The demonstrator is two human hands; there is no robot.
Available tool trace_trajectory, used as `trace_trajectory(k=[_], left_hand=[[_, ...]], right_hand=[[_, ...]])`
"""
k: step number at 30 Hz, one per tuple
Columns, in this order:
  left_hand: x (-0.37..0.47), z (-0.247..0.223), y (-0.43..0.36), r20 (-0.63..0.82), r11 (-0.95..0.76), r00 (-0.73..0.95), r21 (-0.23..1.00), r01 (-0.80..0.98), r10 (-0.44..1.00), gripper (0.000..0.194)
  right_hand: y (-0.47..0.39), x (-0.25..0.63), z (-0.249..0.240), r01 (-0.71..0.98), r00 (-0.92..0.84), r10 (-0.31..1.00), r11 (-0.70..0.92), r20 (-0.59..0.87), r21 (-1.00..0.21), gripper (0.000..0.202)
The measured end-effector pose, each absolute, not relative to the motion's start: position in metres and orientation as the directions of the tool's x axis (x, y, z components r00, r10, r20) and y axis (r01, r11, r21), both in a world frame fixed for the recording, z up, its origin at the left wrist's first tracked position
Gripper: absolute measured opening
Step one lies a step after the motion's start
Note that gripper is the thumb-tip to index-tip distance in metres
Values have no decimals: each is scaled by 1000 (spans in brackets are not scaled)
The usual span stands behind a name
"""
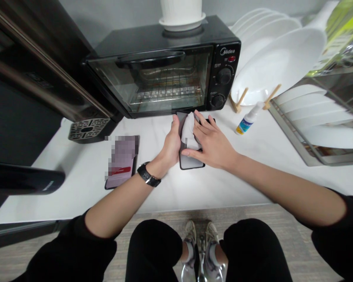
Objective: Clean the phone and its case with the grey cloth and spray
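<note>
A dark-edged smartphone [192,163] lies on the white counter in front of the oven, its grey screen partly covered. My left hand [171,144] grips its left edge, the thumb up along the side; the other fingers are mostly hidden. A white cloth or tissue [188,128] rests bunched on the screen under my right hand [216,144], which presses it down with the fingers stretched over it. A small dark item shows behind my right fingertips, too covered to name. To the right stands a small white spray bottle [249,119] with a blue and yellow label.
Another phone [123,158], its screen pixelated, lies left of my left wrist. A black toaster oven [164,82] with a white pot [181,9] on top is behind. White plates [279,62] stand in a rack at right, beside a metal dish rack [297,137]. A dark appliance [88,129] is left.
</note>
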State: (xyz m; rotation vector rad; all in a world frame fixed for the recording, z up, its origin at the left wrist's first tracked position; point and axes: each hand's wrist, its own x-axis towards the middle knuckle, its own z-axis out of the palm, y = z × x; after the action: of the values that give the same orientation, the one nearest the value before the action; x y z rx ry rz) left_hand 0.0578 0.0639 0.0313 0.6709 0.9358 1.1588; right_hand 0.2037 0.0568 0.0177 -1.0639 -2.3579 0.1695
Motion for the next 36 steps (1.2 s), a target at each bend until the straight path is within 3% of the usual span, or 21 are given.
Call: trace_trajectory(k=[4,9,18,22,27,30,33,36], left_hand=[[51,31,67,-306,332,137,799,-501,942,55],[45,34,73,-334,343,130,726,-596,933,63],[55,33,62,-341,352,120,784,-512,932,33],[54,37,59,-361,425,224,744,-515,905,30],[48,34,61,-230,517,520,681,-518,823,45],[48,30,61,-235,598,619,641,-481,750,47],[50,27,61,-301,641,624,631,-437,722,41],[48,24,57,-364,587,493,679,-440,791,31]], right_hand=[[51,201,22,527,-634,630,776,449,-346,82],[46,201,26,346,-775,425,905,467,-250,50],[66,213,22,641,-560,662,727,498,-247,37],[65,215,24,588,-537,595,772,598,-241,25],[63,221,24,606,-315,500,760,807,-234,34],[68,226,24,645,-284,502,730,817,-225,38],[73,228,25,651,-351,525,732,776,-201,39],[66,223,27,585,-441,464,798,768,-146,34]])
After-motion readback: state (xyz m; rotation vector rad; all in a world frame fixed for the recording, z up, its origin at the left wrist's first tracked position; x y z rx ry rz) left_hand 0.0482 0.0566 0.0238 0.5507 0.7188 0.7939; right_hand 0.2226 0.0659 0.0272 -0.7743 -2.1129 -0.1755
